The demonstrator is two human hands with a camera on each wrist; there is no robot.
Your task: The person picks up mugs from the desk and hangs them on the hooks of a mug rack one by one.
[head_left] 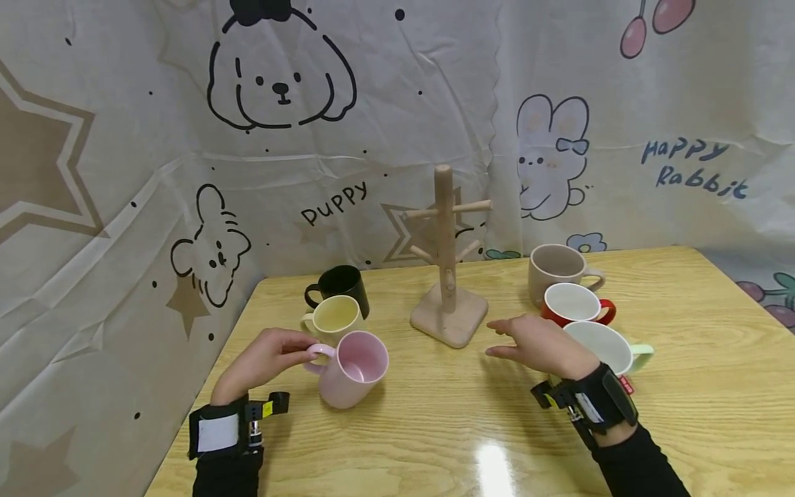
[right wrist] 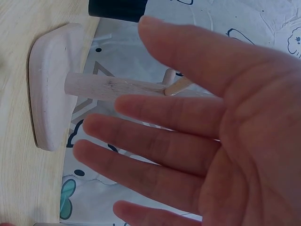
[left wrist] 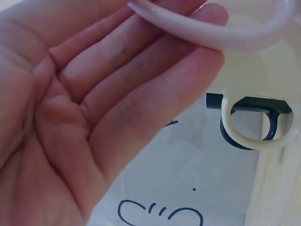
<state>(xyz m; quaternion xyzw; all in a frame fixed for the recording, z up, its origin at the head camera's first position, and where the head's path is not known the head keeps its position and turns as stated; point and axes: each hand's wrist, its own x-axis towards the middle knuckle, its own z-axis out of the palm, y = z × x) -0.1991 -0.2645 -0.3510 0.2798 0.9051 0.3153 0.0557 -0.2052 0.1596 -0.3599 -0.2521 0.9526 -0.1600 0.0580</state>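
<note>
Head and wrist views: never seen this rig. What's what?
No robot here: a person works bare-handed. The wide picture comes from the head, looking forward and down; the close ones come from the left and right wrists. On the yellowish wood-grain table stands a pegged, pale wooden mug stand. Left of it are a dark cylindrical mug, a pale-yellow mug and a pink cylindrical mug; right of it, a taupe mug, a white-lined red mug and a white-lined, pale-green-handled mug. The left hand holds the pink mug by its handle; the right hand, fingers extended, holds nothing.
</note>
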